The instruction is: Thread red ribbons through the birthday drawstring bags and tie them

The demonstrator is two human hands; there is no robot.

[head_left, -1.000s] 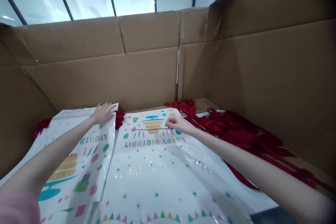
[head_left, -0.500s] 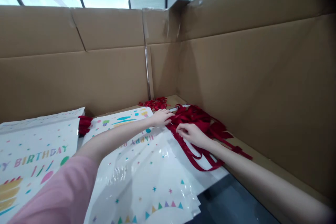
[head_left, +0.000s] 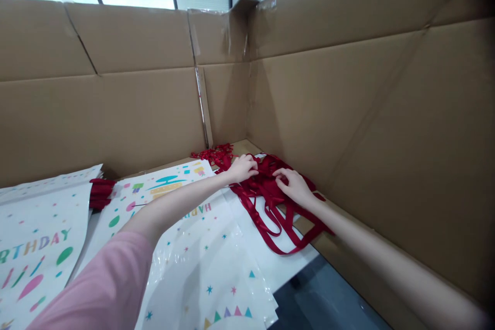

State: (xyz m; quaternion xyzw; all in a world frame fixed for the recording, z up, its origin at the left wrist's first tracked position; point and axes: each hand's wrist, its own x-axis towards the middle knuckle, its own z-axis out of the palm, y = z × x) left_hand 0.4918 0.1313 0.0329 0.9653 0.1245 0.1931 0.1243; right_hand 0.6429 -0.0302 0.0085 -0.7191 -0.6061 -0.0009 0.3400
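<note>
A tangled heap of red ribbon (head_left: 273, 197) lies over the right end of the white printed sheets. On the heap's left side, my left hand (head_left: 243, 168) has its fingers bent down and closed on some red ribbon. My right hand (head_left: 296, 188) is on the heap's right side, thumb and fingers curled together on ribbon; the exact strand is partly hidden. Loops of ribbon hang toward the near edge below both hands. Under my left forearm lies a stack of glossy white birthday bags (head_left: 204, 263) with stars and coloured triangles.
Another stack of birthday bags (head_left: 34, 232) lies at left, with dark red ribbon ends (head_left: 102, 194) at its side. A small bunch of thin red ties (head_left: 215, 153) sits at the back. Tall cardboard walls (head_left: 147, 118) stand behind and at right.
My hands have spread a little apart within the ribbon heap, and its strands have shifted, with ribbon drawn off the right-hand side. The view has turned slightly right.
</note>
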